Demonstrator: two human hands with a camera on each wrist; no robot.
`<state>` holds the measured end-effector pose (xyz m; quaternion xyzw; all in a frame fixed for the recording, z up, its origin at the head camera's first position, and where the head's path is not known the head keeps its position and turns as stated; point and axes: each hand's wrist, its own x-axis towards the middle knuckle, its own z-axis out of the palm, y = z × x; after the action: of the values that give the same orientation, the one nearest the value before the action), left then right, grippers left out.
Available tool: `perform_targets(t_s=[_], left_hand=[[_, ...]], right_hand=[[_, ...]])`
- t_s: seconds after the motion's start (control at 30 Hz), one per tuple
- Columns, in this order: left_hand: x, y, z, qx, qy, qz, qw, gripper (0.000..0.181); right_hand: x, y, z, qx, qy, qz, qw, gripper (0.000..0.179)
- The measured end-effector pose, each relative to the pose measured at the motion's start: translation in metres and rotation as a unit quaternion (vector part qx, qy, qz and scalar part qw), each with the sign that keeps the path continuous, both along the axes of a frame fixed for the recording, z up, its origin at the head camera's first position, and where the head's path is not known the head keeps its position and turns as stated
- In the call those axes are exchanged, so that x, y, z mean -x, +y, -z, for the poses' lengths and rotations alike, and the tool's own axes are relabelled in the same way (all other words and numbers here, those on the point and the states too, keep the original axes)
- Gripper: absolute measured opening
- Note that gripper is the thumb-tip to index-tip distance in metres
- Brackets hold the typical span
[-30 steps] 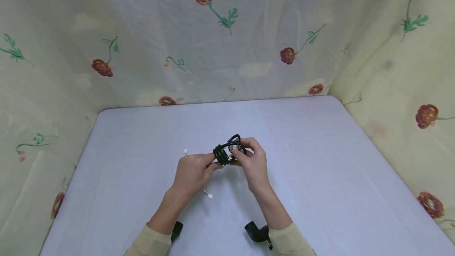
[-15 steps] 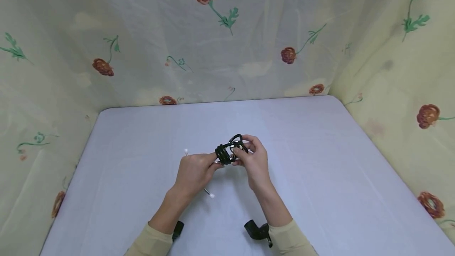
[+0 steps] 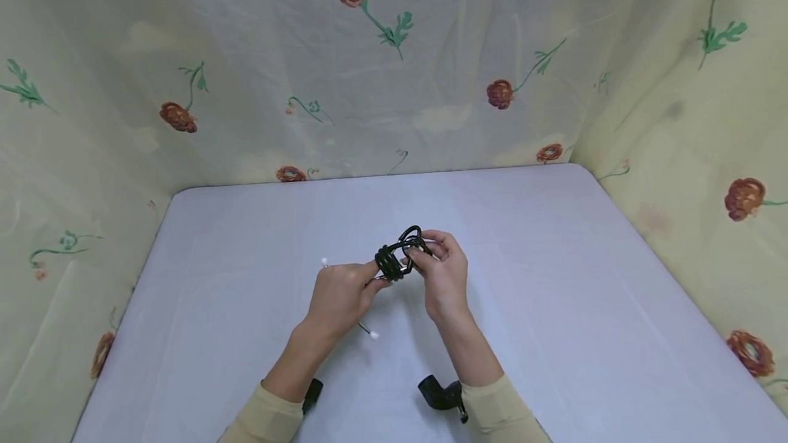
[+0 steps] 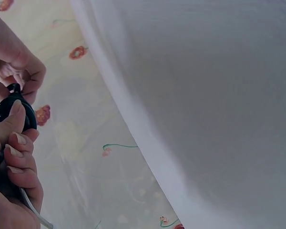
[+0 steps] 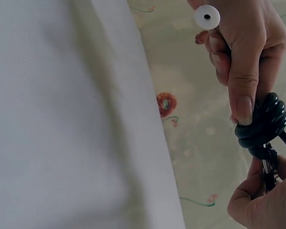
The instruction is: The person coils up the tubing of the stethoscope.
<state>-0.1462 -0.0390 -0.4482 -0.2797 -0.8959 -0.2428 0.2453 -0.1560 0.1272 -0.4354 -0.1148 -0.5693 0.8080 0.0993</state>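
A stethoscope with coiled black tubing point(image 3: 389, 263) is held between both hands above the table. My left hand point(image 3: 341, 296) grips the coil's left end and the metal ear tubes. One white ear tip point(image 3: 373, 335) sticks out below this hand, another beyond it. My right hand point(image 3: 447, 275) pinches the stethoscope's other end, near a loose loop of tubing. In the right wrist view, the left thumb point(image 5: 244, 107) presses on the stacked coils point(image 5: 264, 121), and a metal part point(image 5: 268, 167) shows just above the right fingers. The chest piece is mostly hidden by the right hand.
A white-covered table point(image 3: 554, 279) lies beneath the hands. Flower-patterned cloth point(image 3: 431, 87) hangs behind it and along both sides. Black devices point(image 3: 440, 394) sit by the wrists, at the cream sleeves point(image 3: 501, 409).
Both hands have shifted slightly right and away from the body with the stethoscope. The right fingers have moved, and the silver round part seen earlier is now covered.
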Motion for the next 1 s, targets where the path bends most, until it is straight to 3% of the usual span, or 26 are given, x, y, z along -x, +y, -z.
perform_targets(t_s=[0.2,0.43,1.0], left_hand=[[0.0001,0.0026,-0.0018,0.004,-0.009,-0.007,0.9999,0.019],[-0.0008,0.0008,-0.0022,-0.001,-0.025,-0.016,0.9996,0.016],[0.0007,-0.001,0.0038,-0.008,-0.007,-0.001,0.9999,0.019]], right_hand=[[0.0007,0.0013,-0.0034,-0.011,0.001,0.001,0.9999,0.033],[-0.0006,0.0033,-0.004,-0.043,0.003,-0.029,0.9987,0.032],[-0.0004,0.0048,-0.0019,-0.044,-0.024,-0.048,0.9976,0.038]])
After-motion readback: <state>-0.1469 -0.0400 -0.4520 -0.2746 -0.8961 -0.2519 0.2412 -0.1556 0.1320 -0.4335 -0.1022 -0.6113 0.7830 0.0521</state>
